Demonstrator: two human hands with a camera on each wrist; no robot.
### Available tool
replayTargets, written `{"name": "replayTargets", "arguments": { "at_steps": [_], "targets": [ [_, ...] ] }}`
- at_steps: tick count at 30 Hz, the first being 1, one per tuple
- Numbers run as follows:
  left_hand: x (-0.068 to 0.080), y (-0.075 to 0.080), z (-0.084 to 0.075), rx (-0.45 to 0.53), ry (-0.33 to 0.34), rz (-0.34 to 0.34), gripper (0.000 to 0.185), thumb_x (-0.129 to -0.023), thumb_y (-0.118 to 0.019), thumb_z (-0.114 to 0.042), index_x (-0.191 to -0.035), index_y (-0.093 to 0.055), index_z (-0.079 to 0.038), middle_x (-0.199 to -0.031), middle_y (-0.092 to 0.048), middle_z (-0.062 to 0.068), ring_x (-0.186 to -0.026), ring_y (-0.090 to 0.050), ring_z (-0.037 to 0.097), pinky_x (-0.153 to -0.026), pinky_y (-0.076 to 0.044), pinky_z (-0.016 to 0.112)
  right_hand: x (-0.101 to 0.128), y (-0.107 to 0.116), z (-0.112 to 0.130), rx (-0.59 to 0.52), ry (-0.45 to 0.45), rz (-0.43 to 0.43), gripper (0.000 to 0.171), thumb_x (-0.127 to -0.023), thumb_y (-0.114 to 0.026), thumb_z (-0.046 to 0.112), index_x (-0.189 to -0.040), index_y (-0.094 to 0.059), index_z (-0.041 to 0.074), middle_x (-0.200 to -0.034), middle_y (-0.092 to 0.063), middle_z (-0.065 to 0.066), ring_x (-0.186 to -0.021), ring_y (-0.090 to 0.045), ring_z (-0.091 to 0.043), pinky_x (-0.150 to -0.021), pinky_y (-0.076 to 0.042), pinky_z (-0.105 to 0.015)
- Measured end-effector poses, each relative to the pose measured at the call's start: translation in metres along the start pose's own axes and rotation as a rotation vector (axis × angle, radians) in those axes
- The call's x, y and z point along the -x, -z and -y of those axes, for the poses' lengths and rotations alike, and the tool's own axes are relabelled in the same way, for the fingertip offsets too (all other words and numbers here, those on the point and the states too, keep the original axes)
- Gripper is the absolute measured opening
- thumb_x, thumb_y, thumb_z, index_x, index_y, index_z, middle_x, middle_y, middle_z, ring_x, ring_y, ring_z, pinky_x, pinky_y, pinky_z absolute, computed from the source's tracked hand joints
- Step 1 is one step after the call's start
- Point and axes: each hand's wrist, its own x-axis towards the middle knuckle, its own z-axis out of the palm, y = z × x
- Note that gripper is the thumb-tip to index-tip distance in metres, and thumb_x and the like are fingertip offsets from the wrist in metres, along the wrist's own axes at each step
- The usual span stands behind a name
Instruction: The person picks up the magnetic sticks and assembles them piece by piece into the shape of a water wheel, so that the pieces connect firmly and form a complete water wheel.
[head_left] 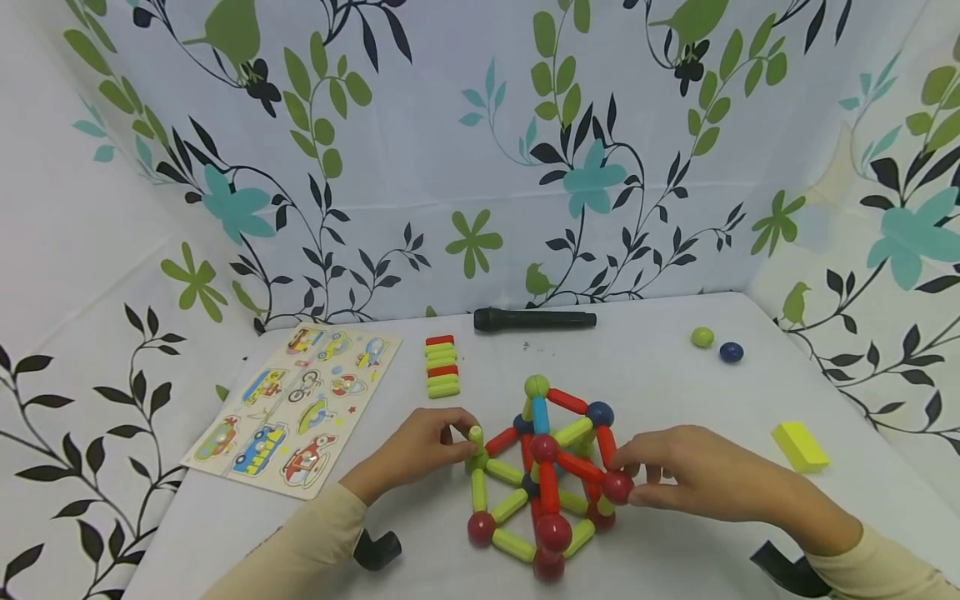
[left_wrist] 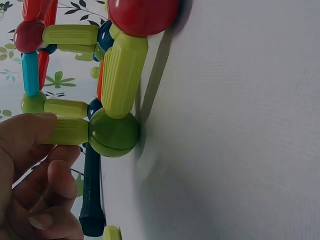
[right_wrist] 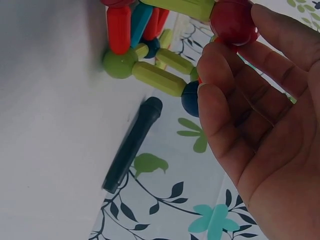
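White table, floral curtain backdrop; both hands on a rod-and-ball structure [head_left: 547, 475] at the table's near middle.

Left hand [head_left: 423, 450] pinches an upright green rod [head_left: 476, 442] at the frame's left corner; right hand [head_left: 697, 479] pinches a red ball [head_left: 617, 487] on its right side. Judged step: seating a joint; next needs steady bracing. Spare rods [head_left: 442, 366], two loose balls [head_left: 716, 344], puzzle board [head_left: 296, 408] and black torch [head_left: 534, 319] lie beyond. No containers seen.

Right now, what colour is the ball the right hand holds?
Red: the ball in the right hand, clearest in the head view.
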Motion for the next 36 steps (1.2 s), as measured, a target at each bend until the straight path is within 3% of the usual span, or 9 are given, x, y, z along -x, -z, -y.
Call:
{"name": "replayTargets", "arguments": {
  "at_steps": [6,12,14,20,24,31,36],
  "targets": [
    [-0.004,0.01,-0.001,-0.074,0.027,0.024,0.039,-0.09,-0.079,-0.021,-0.128,-0.069,-0.018,-0.108,-0.072,-0.008,-0.083,-0.058,0.012,-0.069,-0.052,0.028,0.001,0.001,-0.001,-0.015,-0.009,0.006,0.036,-0.094,-0.065,0.055,-0.122,-0.07,0.034,-0.108,-0.069,0.021,-0.094,-0.065,-0.002,-0.073,-0.058,-0.026],
    [-0.029,0.023,0.011,-0.332,0.145,-0.13,0.038,-0.091,-0.077,-0.02,-0.128,-0.069,-0.014,-0.118,-0.069,0.004,-0.104,-0.065,0.022,-0.091,-0.054,0.041,0.001,0.002,-0.001,-0.004,-0.011,0.003,0.033,-0.094,-0.07,0.048,-0.123,-0.069,0.032,-0.109,-0.069,0.02,-0.091,-0.064,0.0,-0.073,-0.058,-0.025],
    [-0.036,0.025,0.017,-0.411,0.182,-0.154,0.037,-0.092,-0.076,-0.02,-0.128,-0.069,-0.014,-0.12,-0.068,0.006,-0.112,-0.064,0.025,-0.096,-0.053,0.044,0.0,0.002,-0.001,-0.01,-0.014,0.005,0.033,-0.094,-0.07,0.047,-0.123,-0.069,0.033,-0.109,-0.069,0.02,-0.09,-0.064,0.001,-0.073,-0.058,-0.025],
    [-0.045,0.023,0.03,-0.565,0.196,-0.101,0.029,-0.091,-0.077,-0.016,-0.119,-0.072,-0.011,-0.106,-0.067,0.003,-0.096,-0.062,0.019,-0.086,-0.055,0.04,0.0,0.0,0.0,-0.023,-0.015,0.01,0.035,-0.094,-0.07,0.048,-0.125,-0.069,0.031,-0.109,-0.07,0.019,-0.089,-0.064,0.002,-0.074,-0.058,-0.025],
    [-0.045,0.021,0.032,-0.595,0.201,-0.098,0.026,-0.089,-0.079,-0.019,-0.113,-0.073,-0.011,-0.097,-0.062,0.0,-0.086,-0.057,0.016,-0.08,-0.055,0.037,0.001,0.0,0.0,-0.015,-0.02,0.008,0.034,-0.094,-0.07,0.048,-0.124,-0.069,0.032,-0.109,-0.069,0.02,-0.091,-0.064,0.0,-0.074,-0.058,-0.026],
    [-0.041,0.019,0.033,-0.567,0.206,-0.101,0.026,-0.089,-0.08,-0.02,-0.113,-0.073,-0.014,-0.104,-0.067,0.001,-0.093,-0.062,0.018,-0.084,-0.056,0.038,0.002,-0.001,-0.001,-0.011,-0.015,0.006,0.035,-0.094,-0.068,0.05,-0.125,-0.069,0.032,-0.108,-0.069,0.021,-0.092,-0.064,0.0,-0.074,-0.058,-0.025],
    [-0.035,0.021,0.024,-0.558,0.138,-0.14,0.028,-0.089,-0.08,-0.019,-0.116,-0.071,-0.017,-0.106,-0.068,-0.001,-0.096,-0.062,0.017,-0.085,-0.056,0.036,0.001,-0.001,-0.002,-0.008,-0.009,0.003,0.036,-0.094,-0.066,0.053,-0.125,-0.068,0.033,-0.108,-0.069,0.021,-0.093,-0.065,-0.002,-0.073,-0.057,-0.024]
  ]
}}
